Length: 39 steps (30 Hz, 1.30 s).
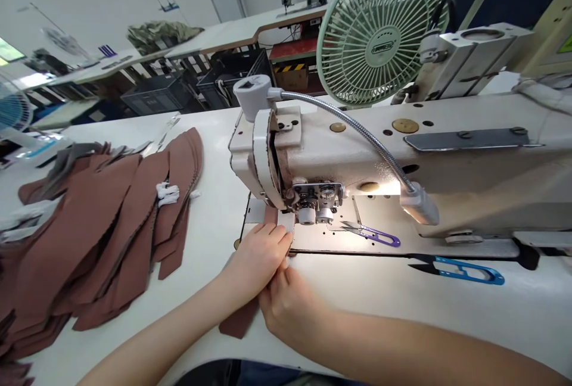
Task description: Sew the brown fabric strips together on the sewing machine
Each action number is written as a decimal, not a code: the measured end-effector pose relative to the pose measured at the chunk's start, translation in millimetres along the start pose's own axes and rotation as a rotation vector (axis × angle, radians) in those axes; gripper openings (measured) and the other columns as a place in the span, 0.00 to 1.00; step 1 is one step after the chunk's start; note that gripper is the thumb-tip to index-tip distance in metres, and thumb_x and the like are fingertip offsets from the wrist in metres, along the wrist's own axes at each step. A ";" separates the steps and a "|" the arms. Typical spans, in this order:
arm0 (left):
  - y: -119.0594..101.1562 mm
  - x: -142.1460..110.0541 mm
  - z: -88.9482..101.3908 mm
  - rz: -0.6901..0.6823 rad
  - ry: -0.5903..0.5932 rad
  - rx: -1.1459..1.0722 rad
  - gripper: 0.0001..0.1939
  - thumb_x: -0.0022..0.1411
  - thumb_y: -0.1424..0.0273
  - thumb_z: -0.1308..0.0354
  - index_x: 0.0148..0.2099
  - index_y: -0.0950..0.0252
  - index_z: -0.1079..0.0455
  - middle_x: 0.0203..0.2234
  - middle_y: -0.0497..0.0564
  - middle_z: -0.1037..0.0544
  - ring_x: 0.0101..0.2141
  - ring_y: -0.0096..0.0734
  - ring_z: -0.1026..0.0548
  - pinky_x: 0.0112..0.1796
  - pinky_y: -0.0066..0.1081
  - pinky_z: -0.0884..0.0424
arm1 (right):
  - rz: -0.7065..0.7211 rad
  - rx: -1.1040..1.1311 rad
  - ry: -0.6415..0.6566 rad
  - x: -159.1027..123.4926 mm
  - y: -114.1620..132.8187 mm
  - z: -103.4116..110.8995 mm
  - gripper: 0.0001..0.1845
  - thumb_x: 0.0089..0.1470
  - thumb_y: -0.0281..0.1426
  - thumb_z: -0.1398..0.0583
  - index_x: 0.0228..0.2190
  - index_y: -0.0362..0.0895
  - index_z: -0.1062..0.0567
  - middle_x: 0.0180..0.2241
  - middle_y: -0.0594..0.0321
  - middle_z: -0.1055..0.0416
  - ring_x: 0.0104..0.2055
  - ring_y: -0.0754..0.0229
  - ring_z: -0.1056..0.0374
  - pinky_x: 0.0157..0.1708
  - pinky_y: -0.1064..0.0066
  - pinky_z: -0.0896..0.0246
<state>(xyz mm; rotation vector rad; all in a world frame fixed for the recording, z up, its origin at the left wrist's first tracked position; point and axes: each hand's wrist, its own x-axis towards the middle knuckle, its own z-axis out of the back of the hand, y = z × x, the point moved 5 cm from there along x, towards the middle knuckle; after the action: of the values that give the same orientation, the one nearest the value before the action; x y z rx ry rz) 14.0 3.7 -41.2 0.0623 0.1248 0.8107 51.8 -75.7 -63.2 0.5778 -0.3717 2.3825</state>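
A reddish-brown fabric piece [241, 318] runs from near the table's front edge up under the head of the white sewing machine [322, 142]. On top of it, just in front of the needle area, my left hand [261, 249] is closed with its fingers bent over the cloth. Directly below, my right hand [292, 305] pinches the fabric's edge, its fingertips touching those of the left. Both hands hide the middle of the piece. The needle and presser foot cannot be made out clearly.
Stacked brown fabric pieces [89, 225] cover the table's left side. Purple thread snips [379, 236] lie on the machine bed, blue snips [473, 271] on the table to the right. A bendable lamp [417, 202] and a green fan [384, 46] stand over the machine.
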 end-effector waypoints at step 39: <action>9.1 7.4 -0.2 -0.064 -0.079 0.084 0.05 0.57 0.80 0.48 0.34 0.66 0.33 0.25 0.51 0.32 0.32 0.37 0.32 0.32 0.33 0.38 | -0.025 -0.129 -0.035 -6.6 -8.6 -8.0 0.20 0.46 0.19 0.48 0.40 0.23 0.26 0.39 0.32 0.26 0.41 0.40 0.28 0.29 0.58 0.39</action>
<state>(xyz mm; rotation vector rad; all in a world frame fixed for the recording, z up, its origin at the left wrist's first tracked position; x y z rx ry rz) 12.5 15.3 -41.1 0.1685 0.0857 0.7383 59.5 -69.5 -72.4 0.5619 -0.5272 2.3071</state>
